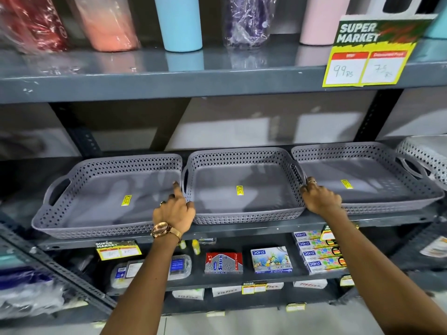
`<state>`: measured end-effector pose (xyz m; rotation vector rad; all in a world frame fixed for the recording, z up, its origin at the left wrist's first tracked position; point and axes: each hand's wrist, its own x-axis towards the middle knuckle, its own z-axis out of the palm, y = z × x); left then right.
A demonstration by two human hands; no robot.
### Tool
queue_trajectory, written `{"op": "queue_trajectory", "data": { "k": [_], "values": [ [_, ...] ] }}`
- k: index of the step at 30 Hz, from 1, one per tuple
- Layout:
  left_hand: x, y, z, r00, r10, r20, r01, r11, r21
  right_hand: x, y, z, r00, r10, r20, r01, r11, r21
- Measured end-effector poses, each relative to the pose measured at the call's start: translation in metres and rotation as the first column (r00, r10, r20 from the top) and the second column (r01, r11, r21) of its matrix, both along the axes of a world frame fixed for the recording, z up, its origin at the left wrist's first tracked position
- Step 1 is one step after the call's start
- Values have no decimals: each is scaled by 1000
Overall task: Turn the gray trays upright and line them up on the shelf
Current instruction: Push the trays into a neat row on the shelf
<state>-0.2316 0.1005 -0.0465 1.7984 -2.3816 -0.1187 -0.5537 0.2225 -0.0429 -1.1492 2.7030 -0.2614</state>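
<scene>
Three gray perforated trays stand upright side by side on the middle shelf (pixel 242 229): a left tray (pixel 72 223), a middle tray (pixel 242 217) and a right tray (pixel 387 207). Each has a yellow sticker on its floor. My left hand (pixel 175 210), with a watch on the wrist, rests at the gap between the left and middle trays, fingers on the middle tray's left wall. My right hand (pixel 319 195) lies on the rims where the middle and right trays meet. Whether either hand grips a rim is unclear.
A white perforated tray (pixel 425 155) sits at the far right of the same shelf. Tumblers (pixel 179 22) stand on the shelf above, beside a yellow price sign (pixel 367 56). Stationery boxes (pixel 271 259) fill the lower shelf. Slotted metal uprights frame the rack.
</scene>
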Motion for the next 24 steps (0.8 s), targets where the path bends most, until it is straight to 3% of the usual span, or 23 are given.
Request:
{"op": "queue_trajectory", "data": {
  "k": [24],
  "values": [
    [4, 1, -3, 1000, -11, -28, 10, 1000, -21, 11, 13, 0, 999, -38, 10, 38, 998, -42]
  ]
}}
